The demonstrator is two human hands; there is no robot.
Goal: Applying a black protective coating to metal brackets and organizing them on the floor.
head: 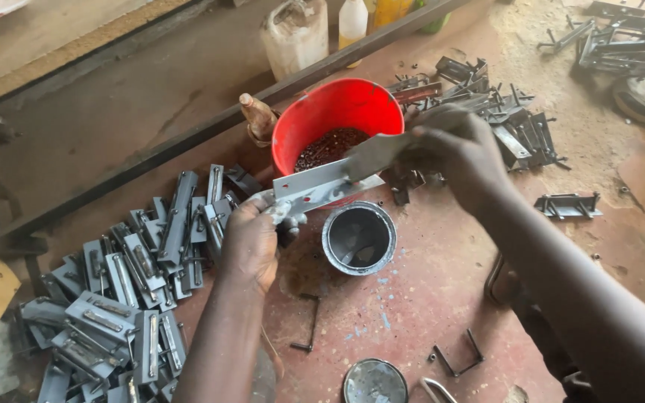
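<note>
Left hand point(251, 239) grips one end of a grey metal plate point(322, 186) held above an open grey paint tin point(358, 239), red bucket point(341, 112) of dark small parts behind, plastic bottles point(352, 21) beyond, right hand point(457, 149) closed on a grey-coated brush point(375, 153).

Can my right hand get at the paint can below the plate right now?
Probably yes. The open paint can sits uncovered just below the right hand, nothing between them, though that hand holds a brush.

2 hands point(251, 242) point(457, 149) on a grey metal plate point(322, 188) above an open paint tin point(358, 237), red bucket point(337, 112) behind.
</note>
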